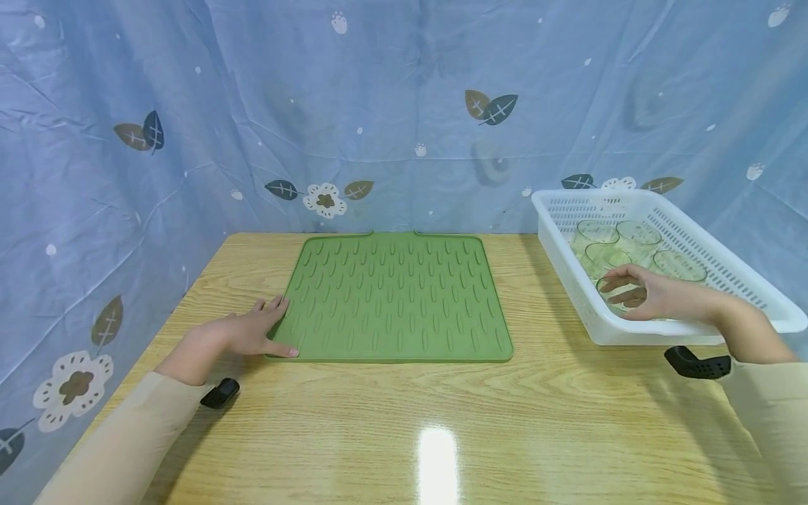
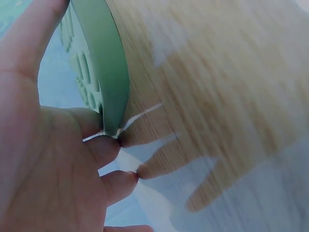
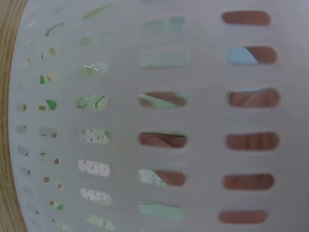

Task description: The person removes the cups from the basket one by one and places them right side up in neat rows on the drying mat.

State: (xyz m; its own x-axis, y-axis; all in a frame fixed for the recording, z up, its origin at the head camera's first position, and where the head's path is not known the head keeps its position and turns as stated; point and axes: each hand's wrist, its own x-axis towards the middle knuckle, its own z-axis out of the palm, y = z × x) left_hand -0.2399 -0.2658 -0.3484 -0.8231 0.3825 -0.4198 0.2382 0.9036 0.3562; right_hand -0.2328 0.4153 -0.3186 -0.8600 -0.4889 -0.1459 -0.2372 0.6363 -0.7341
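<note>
My left hand [image 1: 251, 332] lies at the near left corner of a green ridged mat [image 1: 394, 298], fingers spread and thumb over the front edge. In the left wrist view, the fingertips touch the table beside the mat's raised rim [image 2: 108, 67]. My right hand [image 1: 656, 293] reaches into a white plastic basket [image 1: 583, 298], its fingers and thumb curled round the rim of the nearest clear glass [image 1: 604, 293]. Through the slots of the basket wall [image 3: 205, 116], parts of that hand show in the right wrist view; the wall hides the rest.
Several more clear greenish glasses [image 1: 678, 265] stand in the basket, close to the held one. The basket sits on the right of the wooden table [image 1: 353, 435]. Behind the mat hangs a blue patterned curtain [image 1: 391, 105], which also runs along both sides.
</note>
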